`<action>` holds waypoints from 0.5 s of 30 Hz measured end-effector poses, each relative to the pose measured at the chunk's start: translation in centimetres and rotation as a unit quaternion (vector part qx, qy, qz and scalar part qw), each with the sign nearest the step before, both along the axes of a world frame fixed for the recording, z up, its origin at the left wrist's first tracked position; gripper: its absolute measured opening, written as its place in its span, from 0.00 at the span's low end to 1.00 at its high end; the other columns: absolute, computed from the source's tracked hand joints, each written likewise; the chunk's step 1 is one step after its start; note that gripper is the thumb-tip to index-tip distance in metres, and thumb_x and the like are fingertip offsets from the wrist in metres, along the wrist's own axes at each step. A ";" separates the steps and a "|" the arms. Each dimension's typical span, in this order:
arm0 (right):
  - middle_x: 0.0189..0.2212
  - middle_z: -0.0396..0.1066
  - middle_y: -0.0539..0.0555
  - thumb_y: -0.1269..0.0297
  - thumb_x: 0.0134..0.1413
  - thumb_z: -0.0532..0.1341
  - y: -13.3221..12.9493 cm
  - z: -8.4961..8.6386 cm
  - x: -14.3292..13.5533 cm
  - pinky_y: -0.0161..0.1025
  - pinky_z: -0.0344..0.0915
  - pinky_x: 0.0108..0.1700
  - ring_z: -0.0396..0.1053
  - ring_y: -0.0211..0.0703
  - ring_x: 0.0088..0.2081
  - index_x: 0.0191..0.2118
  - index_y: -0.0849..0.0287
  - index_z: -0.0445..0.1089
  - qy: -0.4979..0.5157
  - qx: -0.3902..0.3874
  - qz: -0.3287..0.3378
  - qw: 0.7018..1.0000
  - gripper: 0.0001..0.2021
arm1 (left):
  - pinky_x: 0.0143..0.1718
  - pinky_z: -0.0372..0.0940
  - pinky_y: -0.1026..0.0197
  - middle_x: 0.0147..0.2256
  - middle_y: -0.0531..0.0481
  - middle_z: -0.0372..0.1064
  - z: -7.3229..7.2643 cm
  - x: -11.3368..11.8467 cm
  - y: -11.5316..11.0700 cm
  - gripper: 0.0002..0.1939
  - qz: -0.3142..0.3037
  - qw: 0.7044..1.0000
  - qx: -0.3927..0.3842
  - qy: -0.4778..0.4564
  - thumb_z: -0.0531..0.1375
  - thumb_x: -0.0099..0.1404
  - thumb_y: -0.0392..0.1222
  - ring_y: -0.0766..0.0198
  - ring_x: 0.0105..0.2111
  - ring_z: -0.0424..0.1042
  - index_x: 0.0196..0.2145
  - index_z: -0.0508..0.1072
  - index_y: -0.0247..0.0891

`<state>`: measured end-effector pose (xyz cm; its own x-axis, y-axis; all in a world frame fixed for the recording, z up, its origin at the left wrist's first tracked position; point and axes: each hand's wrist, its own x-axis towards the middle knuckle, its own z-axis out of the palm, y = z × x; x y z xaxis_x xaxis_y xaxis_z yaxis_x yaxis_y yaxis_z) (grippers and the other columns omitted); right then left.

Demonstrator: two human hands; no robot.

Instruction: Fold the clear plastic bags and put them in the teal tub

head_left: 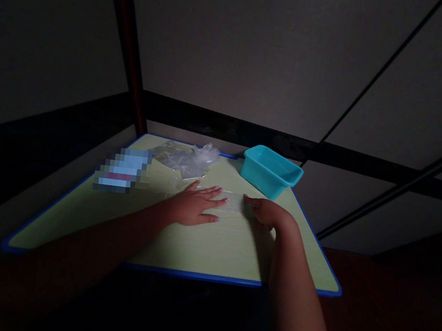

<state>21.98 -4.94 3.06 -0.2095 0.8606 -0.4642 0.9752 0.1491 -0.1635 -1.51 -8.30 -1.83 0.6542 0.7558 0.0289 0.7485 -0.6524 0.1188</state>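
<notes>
A flat, clear plastic bag (234, 202) lies on the table, and I cannot make out anything inside it. My left hand (195, 205) rests palm down on the bag's left part, its fingers spread. At the bag's right end is my right hand (267, 212), thumb pointing left on the plastic and the other fingers curled underneath. Something small and red (262, 227) shows below those fingers, too small to name. Beyond my left hand sits a crumpled pile of clear plastic bags (193, 161).
A turquoise plastic basin (262, 176) stands at the table's back right. At the left edge lies a blurred-out, light blue flat item (124, 169). The pale yellow table (210, 255) has a blue rim and stands close to the grey wall panels (234, 54).
</notes>
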 end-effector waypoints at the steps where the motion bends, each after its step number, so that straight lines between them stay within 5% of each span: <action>1: 0.29 0.75 0.55 0.76 0.54 0.49 0.0 0.0 -0.1 0.36 0.67 0.30 0.73 0.42 0.26 0.65 0.50 0.45 -0.004 -0.002 0.001 1.000 0.33 | 0.57 0.31 0.36 0.65 0.47 0.35 0.1 0.0 0.0 0.29 0.001 1.000 0.000 0.001 0.44 0.67 0.59 0.52 0.63 0.40 0.63 0.44 0.53; 15: 0.32 0.76 0.55 0.74 0.56 0.48 0.2 -0.4 0.1 0.36 0.67 0.30 0.72 0.40 0.22 0.65 0.48 0.44 0.004 -0.008 0.005 1.000 0.32 | 0.56 0.33 0.35 0.65 0.47 0.36 0.4 0.1 0.0 0.28 -0.006 1.000 -0.002 0.005 0.46 0.67 0.58 0.52 0.63 0.40 0.62 0.45 0.56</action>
